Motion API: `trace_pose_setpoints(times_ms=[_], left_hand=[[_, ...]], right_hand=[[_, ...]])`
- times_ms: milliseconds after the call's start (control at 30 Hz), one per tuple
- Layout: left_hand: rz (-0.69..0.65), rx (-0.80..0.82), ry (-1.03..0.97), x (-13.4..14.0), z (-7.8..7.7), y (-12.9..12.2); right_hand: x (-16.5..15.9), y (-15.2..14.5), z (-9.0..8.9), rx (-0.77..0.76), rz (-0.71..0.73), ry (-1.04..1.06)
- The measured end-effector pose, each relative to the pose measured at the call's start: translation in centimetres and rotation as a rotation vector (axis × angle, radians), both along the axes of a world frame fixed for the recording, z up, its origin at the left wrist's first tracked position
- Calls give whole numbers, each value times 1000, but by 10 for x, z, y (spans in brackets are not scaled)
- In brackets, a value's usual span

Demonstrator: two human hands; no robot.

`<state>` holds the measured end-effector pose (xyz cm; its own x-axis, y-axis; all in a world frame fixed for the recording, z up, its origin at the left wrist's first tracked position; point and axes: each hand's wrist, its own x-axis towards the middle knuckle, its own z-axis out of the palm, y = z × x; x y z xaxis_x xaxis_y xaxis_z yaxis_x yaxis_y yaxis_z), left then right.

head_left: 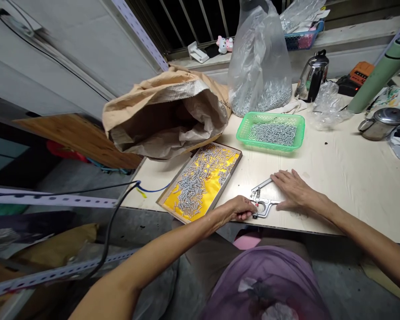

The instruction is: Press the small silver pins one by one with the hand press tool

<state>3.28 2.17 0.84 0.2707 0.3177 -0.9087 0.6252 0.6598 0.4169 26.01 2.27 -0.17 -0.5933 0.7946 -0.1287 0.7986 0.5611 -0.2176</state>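
On the table near its front edge lies a metal hand-squeeze press tool (pixel 262 205) with a C-shaped frame, a raised lever and a small spring. My right hand (pixel 295 190) is around its handles, fingers over the lever and thumb by the lower arm. At the jaw, the fingers of my left hand (pixel 242 207) are pinched together; what they hold is too small to make out. Left of the tool, a shallow tray (pixel 216 204) lined in yellow carries many small metal pins (pixel 193 186). Behind it, a green plastic basket (pixel 270 146) contains more such pins.
A large open brown paper sack (pixel 166 115) leans over the tray's back end. Farther back stand a clear plastic bag (pixel 260 66) of metal pieces, a kettle (pixel 313 75) and a green bottle (pixel 380 75). A lidded steel mug (pixel 383 124) sits at right.
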Motion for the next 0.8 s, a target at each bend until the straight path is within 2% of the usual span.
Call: trace_pose_setpoints(times_ms=[333,533,600,700,800], left_hand=[[43,5,-9,-1,-6,-2],[15,56,21,-1,4,-6],[-61,200,85,-4,10,-13],[-213,705,254,-3,17,-24],[-416,1159,253,10,13,-28]], right_hand=[[-9,-8,17,25,-41,-29],[-11,-12,16,27,-55,-39],[-11,-13,15,43,-65,-39],[-12,-15,16,49,-72,-26],[-15,-17,16,42,-78,-22]])
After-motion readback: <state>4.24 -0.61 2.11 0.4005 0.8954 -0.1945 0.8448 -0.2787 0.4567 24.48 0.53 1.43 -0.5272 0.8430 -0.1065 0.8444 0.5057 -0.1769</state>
